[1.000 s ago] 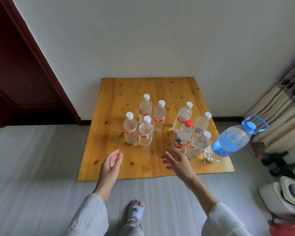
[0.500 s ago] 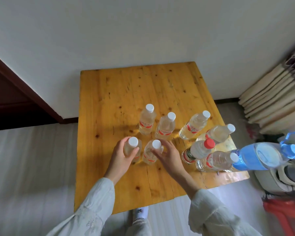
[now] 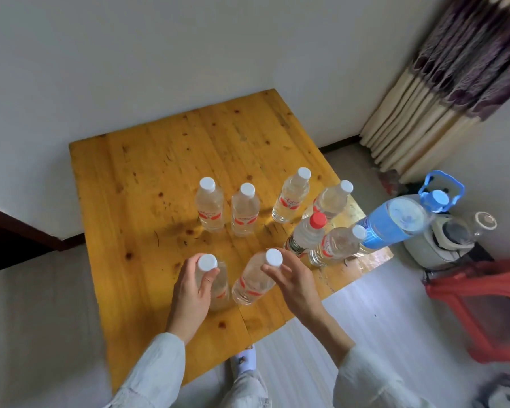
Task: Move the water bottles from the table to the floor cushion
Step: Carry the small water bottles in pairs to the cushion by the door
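Several small clear water bottles with white caps stand on a low wooden table [image 3: 147,178]. My left hand [image 3: 190,293] grips the near-left bottle [image 3: 218,287] by its upper body. My right hand [image 3: 292,278] holds the neighbouring bottle [image 3: 252,282] near its neck, and that bottle tilts toward me. Two bottles [image 3: 209,206] stand behind them, and more cluster at the right, one with a red cap [image 3: 306,234]. A large blue-labelled bottle [image 3: 395,222] stands at the table's right edge. No floor cushion is in view.
A white wall backs the table. A curtain [image 3: 442,92] hangs at the right. On the floor to the right sit a white appliance [image 3: 433,245] and a red plastic stool [image 3: 489,307]. My feet [image 3: 245,357] stand on the pale floor in front of the table.
Both hands have closed round the two nearest bottles and drawn them toward me, away from the two behind. The right one now tilts. The view has swung rightward.
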Available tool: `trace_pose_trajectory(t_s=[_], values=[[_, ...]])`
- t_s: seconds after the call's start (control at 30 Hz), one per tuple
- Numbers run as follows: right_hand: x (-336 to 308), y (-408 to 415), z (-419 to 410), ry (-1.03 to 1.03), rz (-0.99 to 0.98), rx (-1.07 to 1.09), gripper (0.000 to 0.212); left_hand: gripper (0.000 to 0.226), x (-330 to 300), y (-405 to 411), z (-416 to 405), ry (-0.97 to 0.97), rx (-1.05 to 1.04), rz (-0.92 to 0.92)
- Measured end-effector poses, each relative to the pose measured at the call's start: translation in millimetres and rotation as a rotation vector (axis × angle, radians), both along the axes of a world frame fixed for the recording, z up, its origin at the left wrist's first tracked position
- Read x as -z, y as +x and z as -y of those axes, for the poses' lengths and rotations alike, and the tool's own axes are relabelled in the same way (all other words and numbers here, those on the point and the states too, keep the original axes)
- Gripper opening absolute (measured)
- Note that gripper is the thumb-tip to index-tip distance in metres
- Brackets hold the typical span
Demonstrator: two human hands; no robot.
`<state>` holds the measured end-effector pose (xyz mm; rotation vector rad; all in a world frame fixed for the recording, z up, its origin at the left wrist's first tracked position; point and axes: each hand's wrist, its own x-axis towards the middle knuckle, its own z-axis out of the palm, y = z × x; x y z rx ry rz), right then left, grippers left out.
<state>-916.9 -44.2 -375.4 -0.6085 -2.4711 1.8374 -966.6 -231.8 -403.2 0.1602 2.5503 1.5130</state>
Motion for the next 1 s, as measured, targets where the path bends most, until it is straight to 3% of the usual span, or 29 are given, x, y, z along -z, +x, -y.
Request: trace_pose_trajectory(t_s=[0.2,0.47,0.63,0.77,0.93,1.0], values=[[-25,87,-40,-0.105,-0.067,0.262,0.018,0.038,-27,36,-64,0.091,0.213,-0.042],[-55,267,-94,-0.010,-0.163,0.672,0.017,0.035,-73,145,-172,0.225,0.626,-0.122],[-75,394,-113,0.013,-0.217,0.938,0.016,0.073,-89,245,-230,0.287,0.860,-0.101],[-84,495,-112,0.035,-0.299,1.173,0.014,0.050,-97,339,-277,0.337,1.082,-0.068],[-91,612,-107,0.073,-0.344,1.475,0.007,0.043,-108,458,-331,0.377,1.420,-0.039],[-93,657,-102,0.105,-0.359,1.573,0.008,0.029,-114,507,-351,0.397,1.560,-0.032]])
